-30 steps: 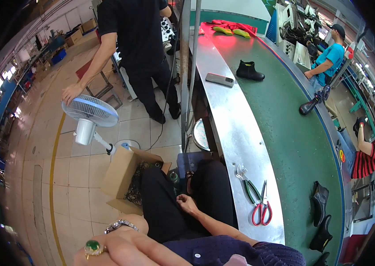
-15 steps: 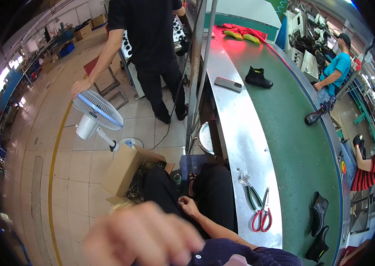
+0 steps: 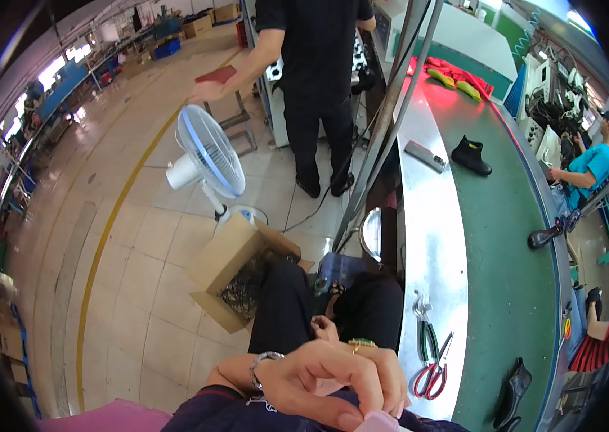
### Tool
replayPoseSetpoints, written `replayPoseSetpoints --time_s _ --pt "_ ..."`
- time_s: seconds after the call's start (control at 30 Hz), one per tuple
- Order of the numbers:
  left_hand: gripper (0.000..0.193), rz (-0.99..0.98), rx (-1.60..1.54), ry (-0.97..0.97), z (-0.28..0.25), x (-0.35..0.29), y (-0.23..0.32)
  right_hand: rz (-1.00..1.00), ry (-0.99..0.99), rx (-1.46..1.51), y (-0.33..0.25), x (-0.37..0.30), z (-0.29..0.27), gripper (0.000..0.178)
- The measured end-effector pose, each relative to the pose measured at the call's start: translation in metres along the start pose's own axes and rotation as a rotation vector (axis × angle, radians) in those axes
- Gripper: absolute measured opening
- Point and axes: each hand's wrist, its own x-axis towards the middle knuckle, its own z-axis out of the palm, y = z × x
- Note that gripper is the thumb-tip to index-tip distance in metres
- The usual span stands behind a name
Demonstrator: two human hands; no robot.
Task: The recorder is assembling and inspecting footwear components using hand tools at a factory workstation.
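Observation:
My left hand [image 3: 329, 378], with a bracelet at its wrist, is raised close in front of my chest. Its fingers are bent and the thumb presses toward them beside a pale pink thing [image 3: 381, 423] at the lower edge; what is pinched I cannot make out. Lower down, my right hand [image 3: 324, 328] rests between my thighs, fingers loosely curled, nothing visible in it. A gold and green band [image 3: 363, 344] shows at the right wrist. Nearest on the metal ledge [image 3: 430, 237] lie green-handled nippers [image 3: 425, 324] and red-handled scissors [image 3: 432, 378].
Left of my legs stands an open cardboard box [image 3: 221, 270] of dark strands, with a white fan [image 3: 207, 155] behind. A person in black [image 3: 315, 72] reaches over the fan. A phone [image 3: 425, 155] and black ankle boots [image 3: 471, 155] lie along the green bench [image 3: 506, 273]; co-workers sit beyond.
My left hand has dropped from near the camera to my chest, its fingers now beside the pink thing. The view has swung left. The standing person's hand has come off the fan's top.

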Motion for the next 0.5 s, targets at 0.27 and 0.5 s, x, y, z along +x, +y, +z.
replayPoseSetpoints --time_s 0.27,0.5 --pt "0.013 0.178 -0.113 0.096 -0.006 0.015 0.02 0.186 -0.104 0.257 -0.081 -0.017 -0.016 0.012" --pt "0.011 -0.142 0.638 0.39 -0.064 0.006 0.018 -0.179 0.07 0.227 -0.224 0.028 -0.147 0.015"
